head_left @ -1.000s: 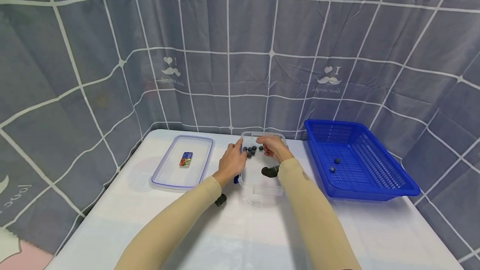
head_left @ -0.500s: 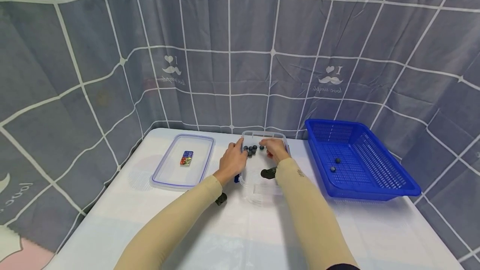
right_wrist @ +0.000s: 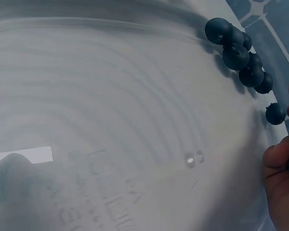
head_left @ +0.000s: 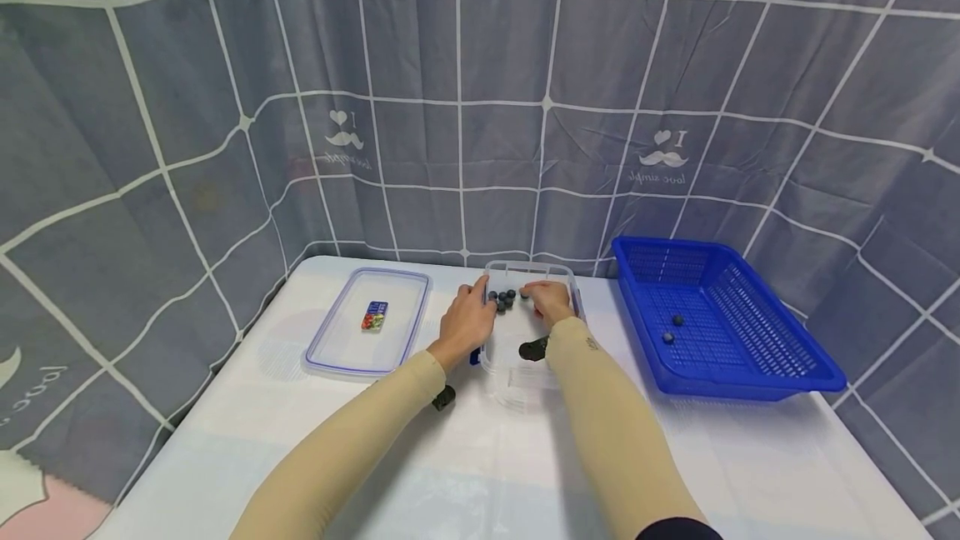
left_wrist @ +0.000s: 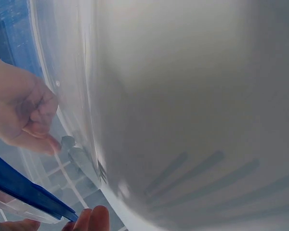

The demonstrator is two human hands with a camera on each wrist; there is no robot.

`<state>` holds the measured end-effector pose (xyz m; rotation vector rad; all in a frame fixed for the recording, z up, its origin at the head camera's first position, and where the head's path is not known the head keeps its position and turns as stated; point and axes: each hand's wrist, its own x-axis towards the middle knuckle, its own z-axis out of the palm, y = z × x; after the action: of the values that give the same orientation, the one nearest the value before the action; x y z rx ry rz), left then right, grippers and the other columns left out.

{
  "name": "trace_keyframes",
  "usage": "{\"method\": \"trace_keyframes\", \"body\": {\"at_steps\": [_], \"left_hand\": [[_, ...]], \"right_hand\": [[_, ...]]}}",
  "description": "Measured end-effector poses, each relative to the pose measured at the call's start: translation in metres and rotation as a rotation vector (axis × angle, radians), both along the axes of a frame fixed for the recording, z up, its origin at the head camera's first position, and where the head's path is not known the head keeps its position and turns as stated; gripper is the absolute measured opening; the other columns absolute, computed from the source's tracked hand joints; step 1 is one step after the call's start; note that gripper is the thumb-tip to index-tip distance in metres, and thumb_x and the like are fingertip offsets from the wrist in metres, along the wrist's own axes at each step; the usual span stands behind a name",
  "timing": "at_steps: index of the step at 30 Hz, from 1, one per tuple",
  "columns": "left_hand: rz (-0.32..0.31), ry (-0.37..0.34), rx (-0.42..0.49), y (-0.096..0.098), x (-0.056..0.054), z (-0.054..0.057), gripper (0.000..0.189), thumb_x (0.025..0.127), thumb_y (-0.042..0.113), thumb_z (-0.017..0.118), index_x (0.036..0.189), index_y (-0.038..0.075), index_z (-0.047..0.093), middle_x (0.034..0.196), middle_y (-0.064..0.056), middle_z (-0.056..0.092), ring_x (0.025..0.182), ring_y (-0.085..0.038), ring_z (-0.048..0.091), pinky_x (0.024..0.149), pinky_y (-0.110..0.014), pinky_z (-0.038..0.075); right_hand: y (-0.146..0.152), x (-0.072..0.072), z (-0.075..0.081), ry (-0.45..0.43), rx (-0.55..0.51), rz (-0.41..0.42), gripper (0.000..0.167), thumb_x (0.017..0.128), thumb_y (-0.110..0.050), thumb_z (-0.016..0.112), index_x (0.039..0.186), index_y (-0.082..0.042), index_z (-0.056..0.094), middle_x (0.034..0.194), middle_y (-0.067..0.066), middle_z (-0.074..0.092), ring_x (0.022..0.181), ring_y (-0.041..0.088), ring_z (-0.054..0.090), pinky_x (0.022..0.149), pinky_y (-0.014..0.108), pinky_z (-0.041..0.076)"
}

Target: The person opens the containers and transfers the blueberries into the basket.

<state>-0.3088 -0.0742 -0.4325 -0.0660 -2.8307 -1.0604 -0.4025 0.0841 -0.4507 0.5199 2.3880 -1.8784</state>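
Note:
A clear plastic food container [head_left: 504,350] stands at the back middle of the table. My left hand [head_left: 467,322] holds its left side; in the left wrist view fingers [left_wrist: 98,219] lie around a blue clip flap [left_wrist: 31,187]. Inside, several blueberries [right_wrist: 236,57] cluster along the far wall. My right hand [head_left: 551,300] reaches into the container, index finger extended and other fingers bent. Its fingertip is right at a single blueberry [right_wrist: 275,113] apart from the cluster; in the right wrist view the thumb stays away from that berry.
On the left lies a clear lid [head_left: 405,315] with a blue seal and a fruit-printed label [head_left: 374,317]. A blue plastic basket [head_left: 738,357] stands at the right with two blueberries [head_left: 668,338] in it. A grey grid-patterned curtain [head_left: 495,148] hangs behind the table.
My right hand's index finger has straightened and come down to the single blueberry, while the hand shifts slightly. The left hand keeps its hold on the container's side.

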Motion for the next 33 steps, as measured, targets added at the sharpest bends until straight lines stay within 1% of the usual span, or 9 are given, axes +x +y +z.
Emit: {"method": "trace_keyframes", "body": {"at_steps": [3, 8, 14, 18, 21, 23, 28, 30, 33], "left_hand": [[0.002, -0.003, -0.001, 0.0002, 0.0005, -0.0008, 0.056, 0.107, 0.035, 0.039, 0.161, 0.025, 0.027, 0.148, -0.018, 0.045, 0.120, -0.034, 0.058, 0.089, -0.053, 0.051], [0.007, 0.001, 0.005, 0.0001, 0.0011, -0.0016, 0.056, 0.107, 0.035, 0.039, 0.161, 0.023, 0.028, 0.147, -0.019, 0.045, 0.118, -0.035, 0.058, 0.088, -0.054, 0.052], [0.004, 0.006, 0.007, -0.0001, 0.0000, -0.0011, 0.056, 0.107, 0.034, 0.039, 0.160, 0.023, 0.029, 0.148, -0.019, 0.045, 0.119, -0.036, 0.058, 0.089, -0.055, 0.051], [0.004, 0.010, -0.001, -0.0001, -0.0005, -0.0001, 0.056, 0.107, 0.034, 0.040, 0.160, 0.023, 0.029, 0.148, -0.019, 0.045, 0.120, -0.036, 0.058, 0.090, -0.056, 0.051], [0.007, 0.013, -0.002, 0.0001, -0.0006, 0.0000, 0.056, 0.107, 0.034, 0.040, 0.160, 0.022, 0.030, 0.148, -0.020, 0.045, 0.120, -0.036, 0.058, 0.090, -0.056, 0.051], [0.008, 0.012, -0.001, 0.0003, -0.0006, -0.0006, 0.056, 0.107, 0.033, 0.040, 0.160, 0.021, 0.030, 0.147, -0.020, 0.045, 0.119, -0.036, 0.058, 0.089, -0.055, 0.051], [0.008, 0.012, -0.006, 0.0007, -0.0015, -0.0022, 0.056, 0.106, 0.033, 0.041, 0.160, 0.021, 0.030, 0.147, -0.020, 0.046, 0.117, -0.035, 0.059, 0.086, -0.054, 0.052], [0.008, 0.012, -0.009, 0.0010, -0.0020, -0.0021, 0.056, 0.106, 0.033, 0.041, 0.160, 0.021, 0.030, 0.147, -0.019, 0.045, 0.118, -0.035, 0.059, 0.086, -0.054, 0.052], [0.012, 0.012, -0.008, 0.0014, -0.0022, -0.0021, 0.056, 0.107, 0.034, 0.041, 0.160, 0.021, 0.031, 0.147, -0.019, 0.046, 0.119, -0.036, 0.058, 0.088, -0.055, 0.051]], "right_hand": [[-0.0001, 0.0013, -0.0008, -0.002, 0.034, 0.012, 0.026, 0.089, -0.012, 0.074, 0.114, -0.004, 0.075, 0.049, -0.006, 0.042, 0.044, 0.008, 0.034, 0.047, 0.024, 0.036], [-0.0002, 0.0020, -0.0015, -0.013, 0.088, 0.038, 0.025, 0.090, -0.012, 0.074, 0.114, -0.004, 0.075, 0.050, -0.006, 0.040, 0.046, 0.010, 0.036, 0.049, 0.026, 0.037], [0.0006, 0.0002, -0.0029, -0.018, 0.123, 0.052, 0.023, 0.088, -0.012, 0.075, 0.110, -0.005, 0.076, 0.056, -0.005, 0.045, 0.049, 0.010, 0.038, 0.049, 0.026, 0.036], [0.0013, -0.0006, -0.0038, -0.008, 0.139, 0.062, 0.025, 0.086, -0.010, 0.077, 0.110, -0.004, 0.076, 0.065, -0.003, 0.056, 0.049, 0.010, 0.039, 0.049, 0.026, 0.036], [0.0015, -0.0008, -0.0040, -0.008, 0.146, 0.072, 0.025, 0.085, -0.009, 0.077, 0.110, -0.004, 0.076, 0.071, -0.002, 0.058, 0.050, 0.011, 0.039, 0.050, 0.026, 0.036], [0.0013, -0.0011, -0.0041, -0.012, 0.148, 0.078, 0.025, 0.085, -0.008, 0.077, 0.109, -0.003, 0.076, 0.070, -0.002, 0.056, 0.050, 0.011, 0.040, 0.050, 0.026, 0.036], [0.0019, -0.0007, -0.0043, -0.006, 0.191, 0.092, 0.025, 0.085, -0.010, 0.077, 0.109, -0.002, 0.076, 0.059, -0.003, 0.047, 0.048, 0.011, 0.040, 0.048, 0.026, 0.036], [0.0022, -0.0007, -0.0043, 0.001, 0.215, 0.092, 0.024, 0.085, -0.010, 0.078, 0.107, -0.002, 0.077, 0.056, -0.004, 0.046, 0.047, 0.011, 0.040, 0.046, 0.026, 0.035], [0.0016, -0.0009, -0.0048, -0.001, 0.235, 0.094, 0.023, 0.084, -0.011, 0.079, 0.105, -0.003, 0.078, 0.057, -0.004, 0.048, 0.046, 0.010, 0.040, 0.045, 0.025, 0.035]]}}
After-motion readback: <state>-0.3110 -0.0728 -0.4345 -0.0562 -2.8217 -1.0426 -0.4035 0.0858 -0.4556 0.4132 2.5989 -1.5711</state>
